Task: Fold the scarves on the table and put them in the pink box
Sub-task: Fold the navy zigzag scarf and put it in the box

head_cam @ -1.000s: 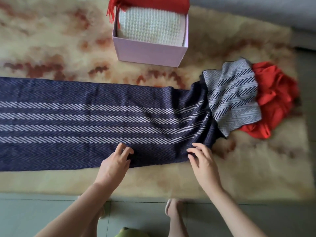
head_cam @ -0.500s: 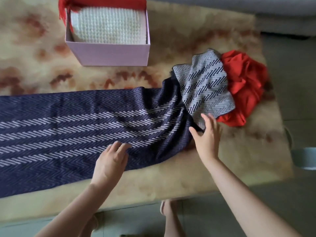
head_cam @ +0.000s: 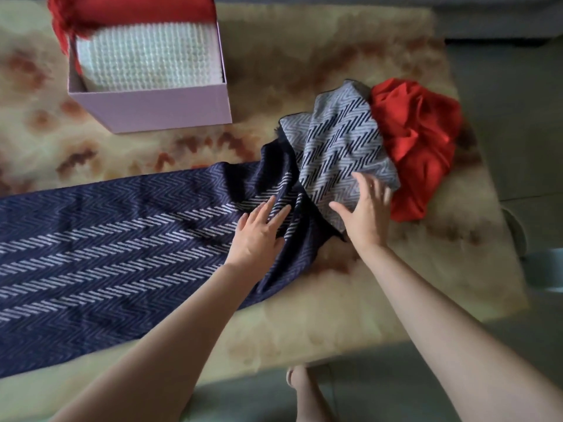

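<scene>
Left hand (head_cam: 259, 231), right hand (head_cam: 365, 217) splayed flat on navy scarf (head_cam: 122, 239); red scarf (head_cam: 420, 141) abutting.

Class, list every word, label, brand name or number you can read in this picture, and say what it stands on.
None can be read. The pink box shows a plain wall; the navy scarf carries only a woven zigzag pattern; the red scarf on the table and the white knit are unmarked.

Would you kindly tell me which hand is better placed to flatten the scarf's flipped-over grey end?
Right, probably. The right hand is spread over the grey end itself; the left hand rests on the navy scarf, short of the fold.
</scene>
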